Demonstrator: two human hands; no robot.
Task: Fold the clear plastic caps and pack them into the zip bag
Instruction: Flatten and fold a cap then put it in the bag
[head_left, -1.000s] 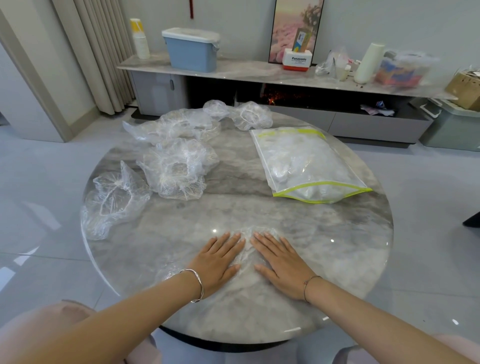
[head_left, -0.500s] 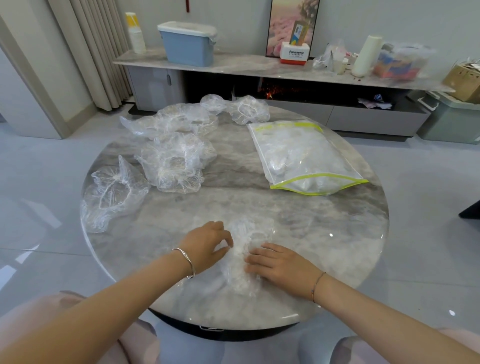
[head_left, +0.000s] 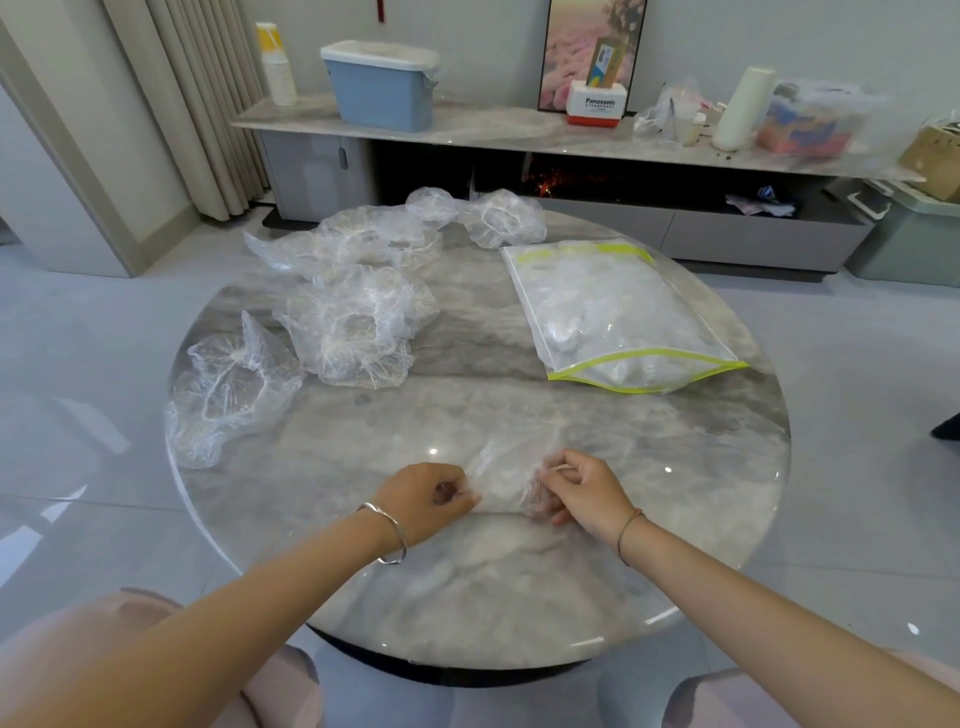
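Near the front edge of the table (head_left: 691, 467), the left hand (head_left: 426, 499) and the right hand (head_left: 582, 493) each pinched one end of a clear cap (head_left: 506, 478) with curled fingers. The cap was hard to see on the stone. The zip bag (head_left: 618, 317) lay by the right edge, and loose caps (head_left: 358, 327) by the left.

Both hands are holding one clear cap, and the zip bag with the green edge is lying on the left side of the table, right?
Not quite. The head view shows the zip bag on the right side of the table. The rest holds: the left hand and right hand both pinch one clear cap.
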